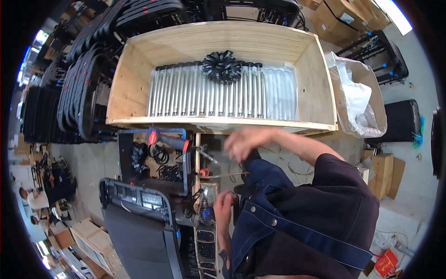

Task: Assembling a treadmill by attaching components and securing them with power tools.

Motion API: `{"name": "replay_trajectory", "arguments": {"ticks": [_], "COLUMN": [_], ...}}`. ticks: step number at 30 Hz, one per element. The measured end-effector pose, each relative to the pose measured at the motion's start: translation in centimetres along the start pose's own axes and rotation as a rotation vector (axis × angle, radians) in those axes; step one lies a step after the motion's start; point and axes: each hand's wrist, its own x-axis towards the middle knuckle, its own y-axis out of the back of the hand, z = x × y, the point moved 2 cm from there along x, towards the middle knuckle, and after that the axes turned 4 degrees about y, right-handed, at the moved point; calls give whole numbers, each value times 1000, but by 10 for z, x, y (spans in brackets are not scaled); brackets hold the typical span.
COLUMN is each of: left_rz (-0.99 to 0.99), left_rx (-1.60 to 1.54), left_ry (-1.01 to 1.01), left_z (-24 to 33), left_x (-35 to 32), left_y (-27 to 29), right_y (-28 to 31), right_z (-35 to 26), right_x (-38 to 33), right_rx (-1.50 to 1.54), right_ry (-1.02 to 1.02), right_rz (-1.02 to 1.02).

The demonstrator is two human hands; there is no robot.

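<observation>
My right hand [248, 143] is over the gap in front of the wooden crate, fingers apart and slightly blurred, with nothing visible in it. Lower down, my left hand [224, 205] is raised beside a blue and black drill [206, 211]; its fingers look loosely spread and empty. A black and red power screwdriver [169, 140] lies across a metal frame, its long bit pointing toward my right hand. Below that bit, an orange-handled tool [204, 173] with a thin rod rests near the bench edge. Rows of metal tubes [200, 95] lie in the crate, topped by a bundle of black parts [222, 67].
The wooden crate [223, 122] spans the top. Right of it stands a plastic-lined box [378, 107]. Black frames [83, 93] are stacked at left. Bins of small dark parts [206, 251] line the bench beside a dark padded panel [134, 232]. Other people [39, 197] are far left.
</observation>
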Motion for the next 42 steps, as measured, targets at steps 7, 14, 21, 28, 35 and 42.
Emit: {"name": "replay_trajectory", "arguments": {"ticks": [7,14,21,28,35,42], "left_rz": [123,238,362,477,387,478], "left_rx": [436,1088,961,891,336,1089], "left_ry": [-416,-614,-588,-642,-584,-1271], "left_z": [178,176,184,173,198,235], "left_x": [169,316,324,304,247,95], "left_y": [-114,-159,-151,-144,-116,-41], "right_y": [346,418,448,365,248,1], "right_z": [158,391,469,291,78,-115], "right_x": [-12,27,3,18,-8,-25], "right_rx": [238,-76,349,514,196,-148], "right_ry": [-67,-639,-606,-176,50,-28], "right_rz": [1201,1122,1106,987,803,116]}}
